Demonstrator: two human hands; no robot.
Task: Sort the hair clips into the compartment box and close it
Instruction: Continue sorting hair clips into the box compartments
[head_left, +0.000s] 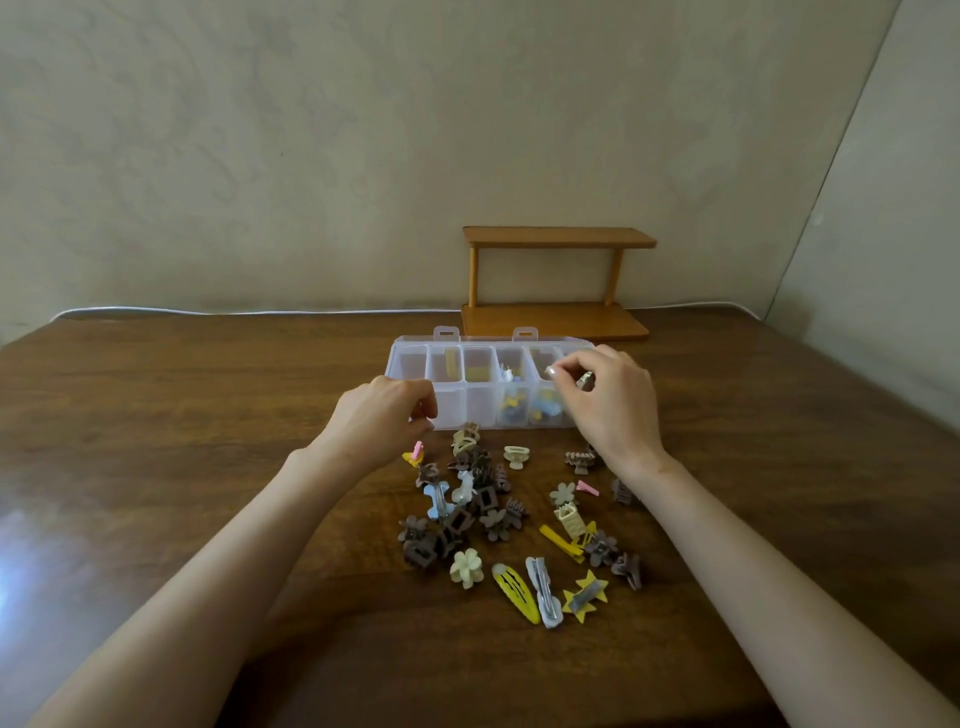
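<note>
Sorting: the right hand (608, 402) fingers (557, 372) pinch a small greyish clip (585, 381) over the clear plastic compartment box (478, 410); the left hand (379, 423) holds its left corner; next, drop it in.

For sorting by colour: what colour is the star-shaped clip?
The star-shaped clip is yellow; head view.

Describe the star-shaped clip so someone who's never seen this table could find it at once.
Start at the clear compartment box mid-table; the loose clips lie in front of it, toward the person. At that pile's nearest right corner, right of a grey snap clip, lies the star clip. It is the only yellow star, with a grey bar across its middle.
</note>
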